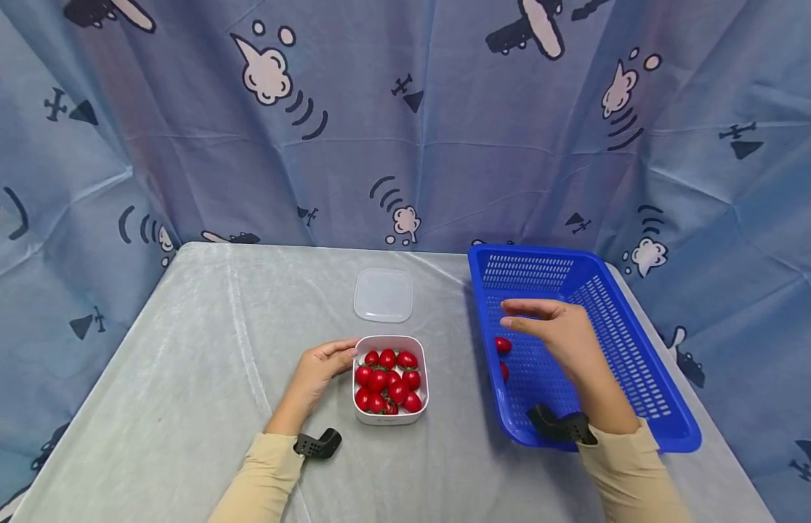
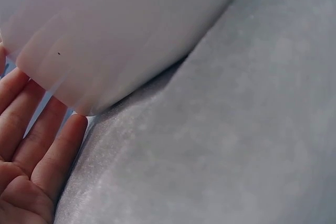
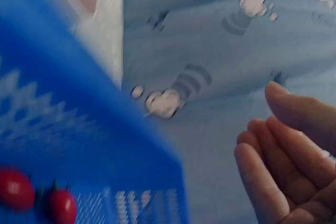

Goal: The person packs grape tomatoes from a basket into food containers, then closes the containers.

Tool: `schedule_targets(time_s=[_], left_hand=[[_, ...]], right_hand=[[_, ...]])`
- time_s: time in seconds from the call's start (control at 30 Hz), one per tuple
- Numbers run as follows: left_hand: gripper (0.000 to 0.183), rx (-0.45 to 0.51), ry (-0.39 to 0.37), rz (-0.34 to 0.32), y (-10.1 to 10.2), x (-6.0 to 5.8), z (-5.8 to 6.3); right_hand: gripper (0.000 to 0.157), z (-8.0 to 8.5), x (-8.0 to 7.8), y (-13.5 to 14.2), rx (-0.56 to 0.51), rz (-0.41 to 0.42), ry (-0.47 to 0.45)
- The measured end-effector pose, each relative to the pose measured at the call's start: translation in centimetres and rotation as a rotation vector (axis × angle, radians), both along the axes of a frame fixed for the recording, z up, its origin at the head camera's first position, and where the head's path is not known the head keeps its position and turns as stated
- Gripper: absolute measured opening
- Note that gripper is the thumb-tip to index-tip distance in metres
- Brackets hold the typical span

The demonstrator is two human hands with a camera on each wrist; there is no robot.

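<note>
A white square container (image 1: 391,419) full of red cherry tomatoes (image 1: 377,380) stands on the table. My left hand (image 1: 317,370) rests against its left side. In the left wrist view the fingers (image 2: 55,158) lie fairly straight on the container's pale wall (image 2: 126,35). Over a blue plastic basket (image 1: 543,378) hovers my right hand (image 1: 565,338), thumb and fingers apart with nothing between them. Two cherry tomatoes show by the basket's left wall, one (image 1: 503,345) behind the other (image 1: 504,372); the right wrist view shows both, with green stems.
A translucent lid (image 1: 383,296) lies flat on the table behind the container. The grey cloth-covered table (image 1: 183,378) ends at a blue patterned curtain (image 1: 353,123). The basket's raised, slotted walls stand along the table's right edge.
</note>
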State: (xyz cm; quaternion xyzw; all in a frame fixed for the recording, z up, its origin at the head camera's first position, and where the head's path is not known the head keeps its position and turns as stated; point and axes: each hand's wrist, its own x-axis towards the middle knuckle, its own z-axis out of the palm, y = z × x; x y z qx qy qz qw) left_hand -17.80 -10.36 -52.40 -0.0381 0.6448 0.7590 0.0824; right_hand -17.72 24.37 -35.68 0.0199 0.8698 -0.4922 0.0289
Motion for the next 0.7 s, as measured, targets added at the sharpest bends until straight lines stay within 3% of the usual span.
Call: schedule_targets(time_s=[0.2, 0.43, 0.7], left_hand=[[0.037, -0.006, 0.002, 0.001, 0.0, -0.1, 0.0], [0.038, -0.008, -0.004, 0.001, 0.1, -0.1, -0.2], [0.037, -0.018, -0.002, 0.007, 0.2, 0.0, 0.0]], right_hand=[[0.057, -1.6, -2.3, 2.4, 0.027, 0.058, -0.063], [0.054, -4.8, -5.0, 4.7, 0.074, 0.129, -0.195], [0.054, -7.1, -6.5, 6.2, 0.128, 0.196, -0.311]])
